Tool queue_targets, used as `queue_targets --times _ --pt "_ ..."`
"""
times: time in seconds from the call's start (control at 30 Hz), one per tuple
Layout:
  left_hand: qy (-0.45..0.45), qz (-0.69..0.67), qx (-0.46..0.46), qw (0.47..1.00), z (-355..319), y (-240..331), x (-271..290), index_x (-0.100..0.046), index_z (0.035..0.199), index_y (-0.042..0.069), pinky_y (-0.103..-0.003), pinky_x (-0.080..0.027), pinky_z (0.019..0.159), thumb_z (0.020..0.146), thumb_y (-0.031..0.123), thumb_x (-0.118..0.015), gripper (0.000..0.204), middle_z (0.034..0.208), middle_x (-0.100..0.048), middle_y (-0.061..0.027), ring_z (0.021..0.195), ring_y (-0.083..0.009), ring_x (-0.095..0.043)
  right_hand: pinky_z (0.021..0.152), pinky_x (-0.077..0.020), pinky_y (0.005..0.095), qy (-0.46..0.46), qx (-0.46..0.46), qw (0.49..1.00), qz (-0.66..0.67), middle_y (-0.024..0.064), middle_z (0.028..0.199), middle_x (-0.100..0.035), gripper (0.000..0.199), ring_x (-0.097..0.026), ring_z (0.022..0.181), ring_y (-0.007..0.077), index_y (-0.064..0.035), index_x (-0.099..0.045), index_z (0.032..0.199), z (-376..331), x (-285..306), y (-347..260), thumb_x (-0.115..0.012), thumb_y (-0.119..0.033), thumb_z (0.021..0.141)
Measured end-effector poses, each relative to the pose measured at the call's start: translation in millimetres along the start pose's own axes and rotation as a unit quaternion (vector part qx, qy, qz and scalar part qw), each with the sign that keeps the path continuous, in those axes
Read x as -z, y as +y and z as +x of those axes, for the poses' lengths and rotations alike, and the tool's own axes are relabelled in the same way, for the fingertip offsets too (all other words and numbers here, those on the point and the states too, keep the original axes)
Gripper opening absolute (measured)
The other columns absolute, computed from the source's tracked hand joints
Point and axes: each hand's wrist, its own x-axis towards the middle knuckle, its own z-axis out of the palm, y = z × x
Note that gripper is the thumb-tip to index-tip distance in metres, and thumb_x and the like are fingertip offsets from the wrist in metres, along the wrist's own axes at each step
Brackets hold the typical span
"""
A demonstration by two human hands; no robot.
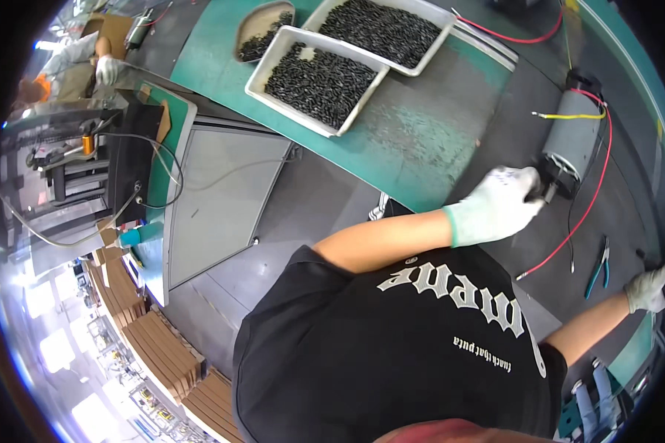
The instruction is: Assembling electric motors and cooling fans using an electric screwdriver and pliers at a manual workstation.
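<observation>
- Grips black near end of motor (575,136) with left hand (499,207): white glove, fingers curled round it. Can't tell if a separate small part sits under the fingers.
- Have motor lying at right, on dark part of desk (414,159): grey cylinder, black ends, far end angled away from body.
- See yellow wire (573,116) leaving motor's far end, bent back left across the grey cylinder, tip just past it.
- See red wire (597,196) leaving same end, running down motor's right side, then curving over desk toward shirt (377,354).
- See thin black wire (571,247) ending on desk, just left of pliers.
- Reaches far right with right hand (649,289), pale glove, close to dark items at the rim of the view. Can't tell if open or closed on anything.
- See pliers (605,257) lying on desk, blue-green handles, nearer right hand, touching neither.
- Have front tray (288,111) and rear tray (437,50) on green part of desk, both white, both loaded with small black parts (321,85); more of same in pale dish (262,18) beside.
- See co-worker's gloved hand (107,70) upper left, well apart.
- See cardboard (162,351) stacked lower left.
</observation>
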Motion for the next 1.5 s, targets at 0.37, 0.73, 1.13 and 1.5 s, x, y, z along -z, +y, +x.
queue_targets --times 0.37,0.73,1.13,1.5 --pt "0.253 0.589 0.226 0.733 15.7 -112.3 415.7 -0.069 0.105 0.005 -0.042 -0.05 0.09 0.084 0.029 -0.063 0.033 0.105 -0.067 -0.0203 0.1 -0.0367 -0.064 0.097 -0.0481 0.0411 -0.062 -0.109 0.96 -0.251 0.0194 0.13 -0.054 0.046 -0.054 0.116 0.034 0.0074 -0.049 0.129 4.2 179.0 114.8 -0.062 -0.019 0.093" --pt "0.166 0.664 0.243 0.687 51.5 -164.0 451.5 -0.07 0.091 0.0 -0.048 -0.05 0.087 0.08 0.028 -0.056 0.033 0.1 -0.066 -0.0264 0.097 -0.0416 -0.064 0.102 -0.0398 0.0435 -0.207 -0.007 0.838 -0.505 0.0221 0.126 -0.056 0.049 -0.052 0.118 0.0344 -0.0007 -0.057 0.128 -105.3 134.7 35.1 -0.065 -0.03 0.09" --pt "0.108 0.607 0.315 0.722 63.6 -207.3 503.2 -0.063 0.118 -0.002 -0.037 -0.05 0.083 0.08 0.042 -0.07 0.058 0.1 -0.069 -0.0234 0.094 -0.0334 -0.068 0.106 -0.0337 0.0441 -0.403 0.015 0.745 -0.532 0.0198 0.132 -0.049 0.05 -0.043 0.125 0.0365 -0.0139 -0.049 0.139 -104.9 152.6 43.4 -0.054 -0.039 0.096" --pt "0.117 0.577 0.255 0.767 65.0 -208.9 478.2 -0.069 0.094 -0.005 -0.049 -0.049 0.083 0.084 0.041 -0.06 0.048 0.097 -0.065 -0.0307 0.099 -0.0439 -0.063 0.086 -0.0487 0.0295 -0.201 -0.118 0.89 -0.392 0.0089 0.113 -0.061 0.036 -0.058 0.098 0.015 -0.0015 -0.052 0.129 -124.4 143.2 53.6 -0.05 -0.025 0.101"
